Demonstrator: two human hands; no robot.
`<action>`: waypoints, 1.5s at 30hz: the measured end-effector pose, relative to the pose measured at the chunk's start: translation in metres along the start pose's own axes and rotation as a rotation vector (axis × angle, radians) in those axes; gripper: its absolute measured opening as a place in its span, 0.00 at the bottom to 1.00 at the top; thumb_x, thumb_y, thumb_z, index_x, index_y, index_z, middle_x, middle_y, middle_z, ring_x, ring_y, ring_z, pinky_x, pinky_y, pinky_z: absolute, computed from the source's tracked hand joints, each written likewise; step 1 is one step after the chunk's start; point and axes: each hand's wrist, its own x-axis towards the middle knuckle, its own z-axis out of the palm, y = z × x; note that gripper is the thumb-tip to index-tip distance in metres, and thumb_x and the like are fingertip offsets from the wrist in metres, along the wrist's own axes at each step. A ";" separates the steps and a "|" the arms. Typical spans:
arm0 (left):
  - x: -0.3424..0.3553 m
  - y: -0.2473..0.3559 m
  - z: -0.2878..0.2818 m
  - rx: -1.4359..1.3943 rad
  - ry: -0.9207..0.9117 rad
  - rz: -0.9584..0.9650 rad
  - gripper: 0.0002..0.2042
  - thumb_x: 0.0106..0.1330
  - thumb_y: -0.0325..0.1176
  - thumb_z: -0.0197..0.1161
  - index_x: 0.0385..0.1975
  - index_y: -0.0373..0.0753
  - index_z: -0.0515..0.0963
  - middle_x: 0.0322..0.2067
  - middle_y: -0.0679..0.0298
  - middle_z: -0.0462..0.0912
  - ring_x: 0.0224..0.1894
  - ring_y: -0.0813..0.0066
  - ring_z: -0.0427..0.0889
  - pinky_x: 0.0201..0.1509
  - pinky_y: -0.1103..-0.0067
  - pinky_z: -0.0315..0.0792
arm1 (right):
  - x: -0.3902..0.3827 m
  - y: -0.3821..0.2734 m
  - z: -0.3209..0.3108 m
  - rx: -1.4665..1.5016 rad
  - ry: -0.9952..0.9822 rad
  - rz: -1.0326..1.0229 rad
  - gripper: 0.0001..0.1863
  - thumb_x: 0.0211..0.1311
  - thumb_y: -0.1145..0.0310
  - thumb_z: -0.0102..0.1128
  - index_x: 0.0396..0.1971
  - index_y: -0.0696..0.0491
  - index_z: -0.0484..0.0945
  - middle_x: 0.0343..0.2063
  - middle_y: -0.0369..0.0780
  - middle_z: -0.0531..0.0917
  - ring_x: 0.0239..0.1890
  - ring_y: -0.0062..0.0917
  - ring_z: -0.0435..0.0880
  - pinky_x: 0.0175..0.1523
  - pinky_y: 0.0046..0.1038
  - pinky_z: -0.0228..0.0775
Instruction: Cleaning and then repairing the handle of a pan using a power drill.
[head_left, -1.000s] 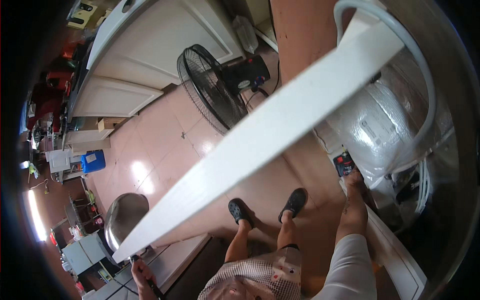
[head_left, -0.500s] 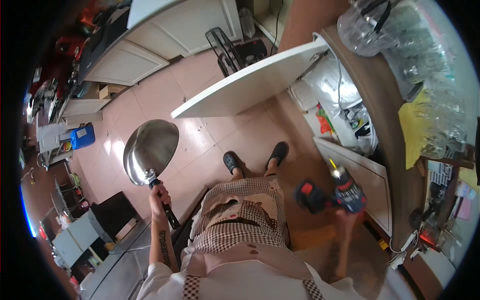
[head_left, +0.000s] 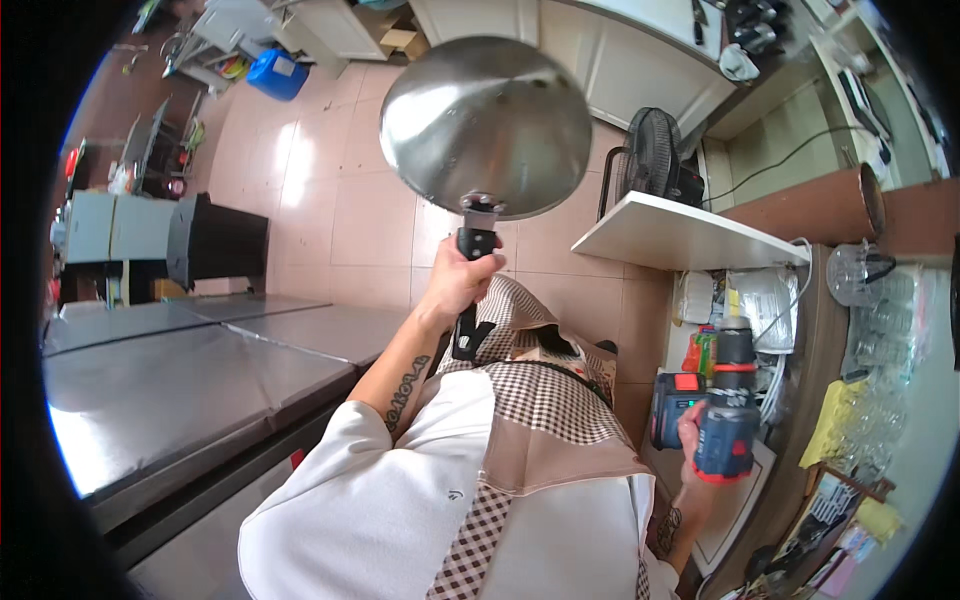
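Observation:
My left hand (head_left: 462,278) is closed around the black handle of a shiny steel wok (head_left: 485,120), with the handle's tail end sticking out below the fist. The wok is held out in front of me, above the tiled floor. My right hand (head_left: 692,430) grips a dark blue and red cordless drill (head_left: 725,435) at my right side. Its chuck (head_left: 735,345) points away from me, and the battery pack (head_left: 675,410) shows to the left of the body. No bit can be made out in the chuck from here.
An open cabinet door (head_left: 690,235) juts out ahead on the right, beside a wooden counter edge (head_left: 815,330) with glassware. Beyond it stands a black fan (head_left: 652,160). A grey covered surface (head_left: 180,370) lies left. A blue container (head_left: 276,75) sits on the floor far left.
My view has turned left. The wok has swung from the left to the middle ahead of me. The drill stays in my right hand; the yellow bit seen earlier no longer shows.

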 end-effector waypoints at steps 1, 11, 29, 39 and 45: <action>-0.002 0.007 0.005 0.004 -0.021 0.036 0.10 0.55 0.23 0.65 0.36 0.34 0.74 0.17 0.70 0.72 0.11 0.85 0.65 0.13 0.84 0.59 | 0.023 0.049 -0.026 0.856 -0.070 0.206 0.15 0.61 0.67 0.60 0.46 0.55 0.76 0.35 0.38 0.81 0.36 0.32 0.81 0.47 0.38 0.75; -0.038 -0.007 0.007 0.204 0.005 0.240 0.16 0.50 0.25 0.69 0.39 0.32 0.75 0.24 0.69 0.78 0.28 0.85 0.75 0.33 0.84 0.71 | 0.099 0.135 -0.063 1.814 0.346 0.147 0.10 0.49 0.67 0.69 0.33 0.51 0.81 0.31 0.40 0.83 0.34 0.35 0.82 0.42 0.38 0.75; -0.058 0.001 0.002 0.157 -0.029 0.260 0.16 0.51 0.25 0.68 0.40 0.33 0.76 0.28 0.69 0.78 0.31 0.85 0.74 0.38 0.82 0.72 | 0.134 0.149 -0.073 2.347 -0.550 -0.126 0.17 0.41 0.57 0.74 0.33 0.42 0.81 0.35 0.36 0.83 0.37 0.41 0.81 0.46 0.48 0.72; -0.053 -0.004 0.001 0.188 -0.044 0.284 0.15 0.51 0.23 0.68 0.39 0.33 0.76 0.29 0.68 0.79 0.31 0.84 0.74 0.37 0.82 0.72 | 0.142 0.156 -0.072 2.188 -0.411 -0.271 0.16 0.41 0.56 0.74 0.34 0.35 0.81 0.36 0.33 0.83 0.41 0.38 0.82 0.51 0.49 0.71; -0.052 -0.006 0.003 0.194 -0.026 0.290 0.15 0.50 0.23 0.68 0.39 0.34 0.76 0.29 0.68 0.79 0.31 0.84 0.75 0.37 0.81 0.72 | 0.140 0.152 -0.069 2.236 -0.327 -0.293 0.18 0.42 0.57 0.73 0.37 0.39 0.81 0.36 0.34 0.83 0.40 0.37 0.82 0.48 0.43 0.74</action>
